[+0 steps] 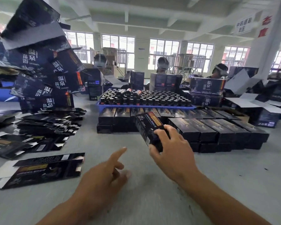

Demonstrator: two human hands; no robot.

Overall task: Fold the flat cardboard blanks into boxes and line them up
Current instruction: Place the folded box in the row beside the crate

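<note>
Our left hand (104, 174) hovers over grey table (152, 200), forefinger straight, holding nothing. Flat blank (42, 169) lies at left. Our right hand (170, 148) grips near end of folded box (148, 129); long axis points away, slightly left, toward box rows (217, 127).

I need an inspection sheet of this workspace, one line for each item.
Surface: grey table, bare in front.
Job's things: folded box held tilted near the rows of finished boxes; flat blank at left; pile of blanks behind it.
Clutter: blue tray of bottles; leaning stack of large cartons.
Hands: right hand grips the folded box; left hand holds nothing, index finger out.
Cables: nothing seen.
Surroundings: other workers, windows.
</note>
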